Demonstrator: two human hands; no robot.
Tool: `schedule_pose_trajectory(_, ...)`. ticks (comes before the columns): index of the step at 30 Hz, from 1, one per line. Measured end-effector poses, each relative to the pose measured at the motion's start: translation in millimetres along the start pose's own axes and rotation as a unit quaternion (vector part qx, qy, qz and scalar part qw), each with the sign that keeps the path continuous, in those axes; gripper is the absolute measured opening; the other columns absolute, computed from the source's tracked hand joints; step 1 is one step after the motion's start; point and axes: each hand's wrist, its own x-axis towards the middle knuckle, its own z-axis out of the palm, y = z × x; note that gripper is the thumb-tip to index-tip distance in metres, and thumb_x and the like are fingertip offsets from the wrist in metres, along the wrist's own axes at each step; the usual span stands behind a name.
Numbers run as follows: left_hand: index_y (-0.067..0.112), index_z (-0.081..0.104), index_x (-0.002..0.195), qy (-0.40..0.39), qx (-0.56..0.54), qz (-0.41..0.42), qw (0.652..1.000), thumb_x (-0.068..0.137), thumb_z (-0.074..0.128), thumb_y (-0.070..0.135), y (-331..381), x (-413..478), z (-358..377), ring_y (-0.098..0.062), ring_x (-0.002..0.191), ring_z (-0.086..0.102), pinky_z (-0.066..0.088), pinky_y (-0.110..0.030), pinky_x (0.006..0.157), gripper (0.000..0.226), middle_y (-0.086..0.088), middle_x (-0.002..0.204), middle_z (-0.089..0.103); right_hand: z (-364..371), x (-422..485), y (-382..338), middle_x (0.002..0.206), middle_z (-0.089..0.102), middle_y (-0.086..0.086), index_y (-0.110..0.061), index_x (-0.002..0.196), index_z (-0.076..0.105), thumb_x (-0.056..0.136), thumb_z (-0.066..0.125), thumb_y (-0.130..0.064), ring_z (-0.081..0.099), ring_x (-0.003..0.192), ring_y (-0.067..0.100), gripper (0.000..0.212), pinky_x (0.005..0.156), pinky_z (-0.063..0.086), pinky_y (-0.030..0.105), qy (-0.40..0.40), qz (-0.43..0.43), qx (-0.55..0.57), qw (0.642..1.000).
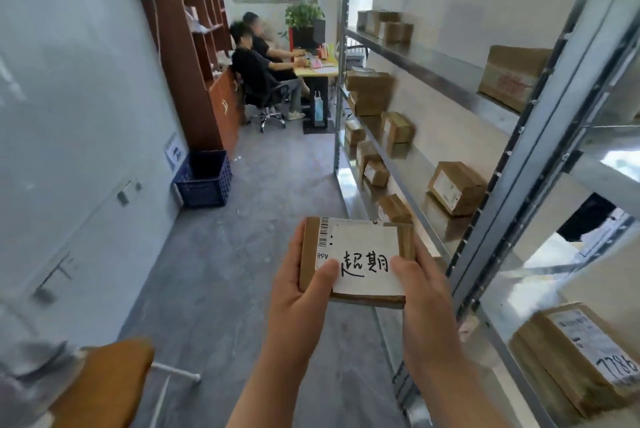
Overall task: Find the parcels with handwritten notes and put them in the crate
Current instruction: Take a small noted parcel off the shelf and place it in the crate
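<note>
A flat cardboard parcel [356, 263] sits just below the middle of the view, at about 6 o'clock, carried level between both hands over the grey floor [242, 254]. The left hand [298, 292] grips its 9 o'clock side, thumb curled over the top onto the printed shipping label, with the other fingers hidden underneath. The right hand [427, 303] grips the 3 o'clock side, its thumb pressing down on the near corner of the handwritten note [367, 261], a white slip with two large black characters that covers most of the parcel's top. The blue plastic crate [204, 181] stands on the floor against the left wall, at roughly 10 o'clock from the parcel and well apart from it; no contents can be made out in it. A metal shelving rack [540, 136] runs along the 3 o'clock side, its shelves carrying more brown parcels [457, 187], and one at 4 o'clock [581, 355] bears the written digits 7786. At 12 o'clock two people [256, 71] sit at a desk [317, 71] beside a brown bookcase [194, 46]. An orange seat [104, 382] shows at 8 o'clock.
</note>
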Motion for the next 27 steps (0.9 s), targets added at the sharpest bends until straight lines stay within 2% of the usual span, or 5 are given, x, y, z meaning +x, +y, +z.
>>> schedule_pose_trajectory(4,0.036,0.049,0.143,0.098,0.018,0.012,0.995,0.097,0.059,0.008,2,-44,-37,-0.004,0.098,0.072,0.058,-0.019,0.078,0.055,0.017,0.107,0.075,26,-28,7,0.098,0.077,0.009,-0.034,0.117,0.068,0.099,0.051,-0.013,0.073,0.095,0.034,0.032,0.083,0.060,0.050,-0.106,0.025,0.005,0.994)
schedule_pose_trajectory(10,0.040,0.051,0.135,0.258,0.015,0.029,0.965,0.096,0.060,0.010,20,-126,-123,-0.003,0.093,0.072,0.056,-0.019,0.069,0.050,0.014,0.104,0.076,103,-94,27,0.101,0.077,0.012,-0.023,0.114,0.070,0.097,0.047,-0.003,0.073,0.091,0.029,0.035,0.076,0.060,0.041,-0.263,0.043,0.013,0.964)
schedule_pose_trajectory(14,0.045,0.050,0.136,0.356,0.003,0.028,0.934,0.082,0.063,0.026,32,-189,-182,-0.016,0.101,0.073,0.060,-0.038,0.080,0.059,0.006,0.111,0.076,156,-157,42,0.101,0.077,0.012,-0.021,0.117,0.069,0.095,0.048,-0.002,0.072,0.091,0.031,0.036,0.079,0.057,0.046,-0.359,0.065,0.018,0.931)
schedule_pose_trajectory(19,0.034,0.048,0.141,0.457,0.023,0.060,0.887,0.097,0.058,0.004,52,-291,-249,-0.004,0.090,0.074,0.057,-0.017,0.067,0.054,0.013,0.101,0.077,210,-260,55,0.096,0.074,0.014,-0.020,0.106,0.071,0.091,0.052,-0.007,0.070,0.081,0.022,0.027,0.064,0.057,0.029,-0.481,0.067,0.025,0.874)
schedule_pose_trajectory(27,0.043,0.052,0.132,0.560,0.050,0.066,0.824,0.098,0.056,0.006,71,-461,-328,-0.005,0.105,0.070,0.057,-0.020,0.078,0.050,0.017,0.112,0.074,258,-434,75,0.091,0.077,0.003,-0.027,0.109,0.071,0.096,0.051,-0.005,0.072,0.081,0.017,0.032,0.068,0.057,0.031,-0.589,0.099,0.001,0.802)
